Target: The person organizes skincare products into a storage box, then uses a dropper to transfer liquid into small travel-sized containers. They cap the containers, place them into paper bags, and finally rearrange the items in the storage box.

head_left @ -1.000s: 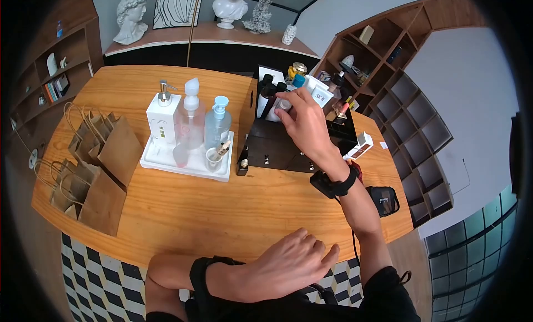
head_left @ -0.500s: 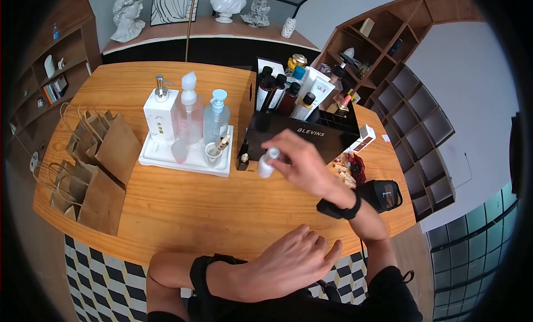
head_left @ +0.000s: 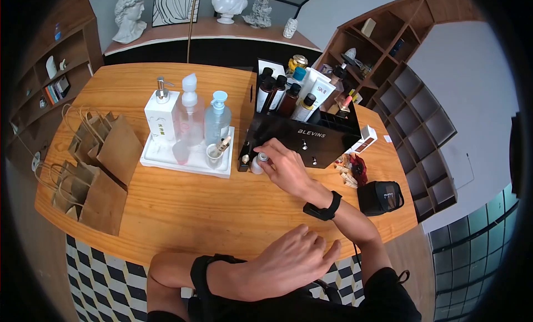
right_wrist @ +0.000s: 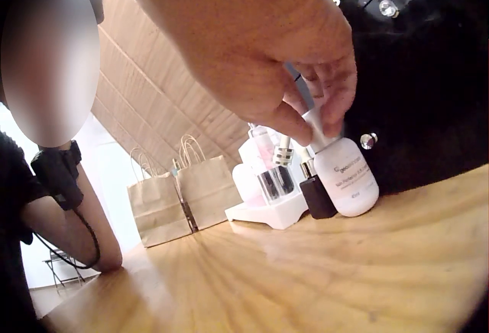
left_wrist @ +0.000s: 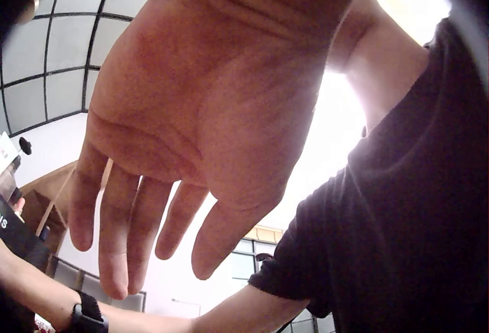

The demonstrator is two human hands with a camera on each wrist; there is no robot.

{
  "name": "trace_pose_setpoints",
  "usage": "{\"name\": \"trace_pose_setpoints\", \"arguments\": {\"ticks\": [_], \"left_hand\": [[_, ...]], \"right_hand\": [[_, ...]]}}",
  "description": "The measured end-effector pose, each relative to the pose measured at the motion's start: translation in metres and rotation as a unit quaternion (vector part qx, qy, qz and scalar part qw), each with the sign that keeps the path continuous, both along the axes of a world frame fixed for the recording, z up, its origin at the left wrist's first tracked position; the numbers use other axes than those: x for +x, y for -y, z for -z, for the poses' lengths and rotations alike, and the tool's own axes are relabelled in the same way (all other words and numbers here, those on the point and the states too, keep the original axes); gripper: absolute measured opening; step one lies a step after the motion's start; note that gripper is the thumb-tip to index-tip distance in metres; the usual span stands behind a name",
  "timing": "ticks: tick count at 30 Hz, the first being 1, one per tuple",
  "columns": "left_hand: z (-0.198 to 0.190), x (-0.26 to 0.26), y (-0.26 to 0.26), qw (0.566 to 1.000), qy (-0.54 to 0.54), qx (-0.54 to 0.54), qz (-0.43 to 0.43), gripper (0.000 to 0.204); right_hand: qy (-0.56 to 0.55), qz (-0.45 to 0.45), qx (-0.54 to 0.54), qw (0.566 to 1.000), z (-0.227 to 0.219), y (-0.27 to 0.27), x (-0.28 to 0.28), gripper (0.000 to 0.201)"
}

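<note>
In the head view my right hand (head_left: 285,171) pinches a small white bottle (head_left: 256,166) by its cap, with thumb and fingers at the top. The right wrist view shows the bottle's printed label and its base at the wooden tabletop. Close beside it stands a small black bottle (right_wrist: 318,198). Just behind both is the glossy black cosmetics organizer (head_left: 272,127) with its knobbed drawers. My left hand (head_left: 291,263) hovers at the table's near edge, back up, holding nothing. From below, the left wrist view shows its bare palm and loosely extended fingers (left_wrist: 114,230).
Several bottles and a white tube (head_left: 320,90) fill the organizer's top. Left of it, a white tray (head_left: 186,167) carries pump bottles. Brown paper bags (head_left: 102,202) stand at the left edge. A black case (head_left: 379,199) and a dark red item (head_left: 358,169) lie right.
My right hand has lifted the white bottle out of the organizer's top and brought it down to the table in front, then shifted it left beside the black bottle. The left hand stays put.
</note>
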State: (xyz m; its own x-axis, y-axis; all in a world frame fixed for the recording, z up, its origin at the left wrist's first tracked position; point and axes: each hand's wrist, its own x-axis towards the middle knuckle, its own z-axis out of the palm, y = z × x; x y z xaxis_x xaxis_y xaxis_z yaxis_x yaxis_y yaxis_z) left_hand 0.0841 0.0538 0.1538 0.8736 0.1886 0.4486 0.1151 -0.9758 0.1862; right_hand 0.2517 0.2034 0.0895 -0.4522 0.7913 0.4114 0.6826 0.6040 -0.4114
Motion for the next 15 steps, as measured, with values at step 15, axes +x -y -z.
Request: {"name": "trace_pose_setpoints", "arguments": {"ticks": [15], "left_hand": [[-0.002,0.000,-0.002,1.000,-0.024,0.009,0.002,0.058]], "right_hand": [[-0.079,0.151,0.259,0.951,-0.115,-0.014,0.038,0.024]]}}
